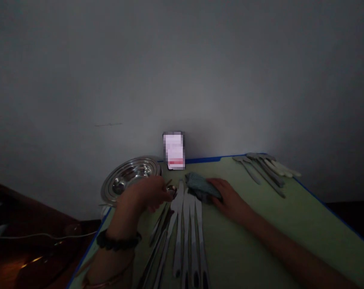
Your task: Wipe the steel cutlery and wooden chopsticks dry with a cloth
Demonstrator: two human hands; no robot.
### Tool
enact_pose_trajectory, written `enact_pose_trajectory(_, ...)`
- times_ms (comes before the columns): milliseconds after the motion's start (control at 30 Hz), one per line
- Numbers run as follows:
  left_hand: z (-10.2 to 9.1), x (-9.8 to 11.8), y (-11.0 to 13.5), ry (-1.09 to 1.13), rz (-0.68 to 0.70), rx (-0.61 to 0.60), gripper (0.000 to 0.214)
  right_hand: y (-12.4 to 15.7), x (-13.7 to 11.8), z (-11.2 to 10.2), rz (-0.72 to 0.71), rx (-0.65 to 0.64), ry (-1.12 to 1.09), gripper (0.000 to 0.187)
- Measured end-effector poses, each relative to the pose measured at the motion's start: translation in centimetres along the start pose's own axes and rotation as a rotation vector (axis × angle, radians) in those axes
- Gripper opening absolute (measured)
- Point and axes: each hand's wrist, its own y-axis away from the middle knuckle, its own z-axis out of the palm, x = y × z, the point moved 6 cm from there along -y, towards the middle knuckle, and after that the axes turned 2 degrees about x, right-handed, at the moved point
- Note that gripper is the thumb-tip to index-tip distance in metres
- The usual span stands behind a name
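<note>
My left hand [154, 192], with a dark beaded bracelet on its wrist, is closed on a small shiny spoon [171, 189]; only the rounded end shows past the fingers. To the right, my right hand [227, 197] grips a folded grey-blue cloth [202, 186] just above the table. Between and below the hands lies a row of several long metal utensils [186, 228], side by side with their handles toward me. Their far ends are flat like knife blades, and the cloth overlaps some of them.
Stacked steel bowls [110, 180] stand at the left back, beside my left forearm. A lit phone [174, 150] leans against the wall. Several spoons and other utensils [264, 170] lie at the right back of the blue-edged green table [260, 224]. A white cable [49, 236] runs at left.
</note>
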Motion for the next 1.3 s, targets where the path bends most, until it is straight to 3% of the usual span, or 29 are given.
enact_pose_trajectory(100,0.8,0.3,-0.3,-0.055,-0.035,-0.011,0.025,-0.6,1.1,-0.8,0.122,0.083,-0.085,0.042)
enact_pose_trajectory(367,2.4,2.4,-1.2,-0.234,-0.07,0.082,0.032,-0.4,1.9,-2.0,0.27,0.112,-0.397,0.029)
enact_pose_trajectory(633,3.5,2.6,-1.8,-0.163,-0.104,0.254,0.032,-0.4,4.3,-2.5,0.414,0.218,-0.698,0.03)
enact_pose_trajectory(867,2.4,4.4,-1.7,0.237,0.119,0.35,0.019,-0.4,6.3,-2.0,0.552,0.308,-1.142,0.029)
enact_pose_trajectory(1000,4.3,5.5,-2.2,0.632,0.259,0.291,0.029,-0.4,6.4,-1.7,0.613,0.326,-1.346,0.023)
enact_pose_trajectory(1133,6.4,5.5,-3.3,1.007,0.304,0.288,0.045,-0.1,5.3,-1.4,0.67,0.24,-1.469,0.013)
enact_pose_trajectory(1300,6.8,5.3,-4.1,1.282,0.311,0.297,0.044,-0.5,4.4,-1.2,0.753,0.16,-1.541,0.01)
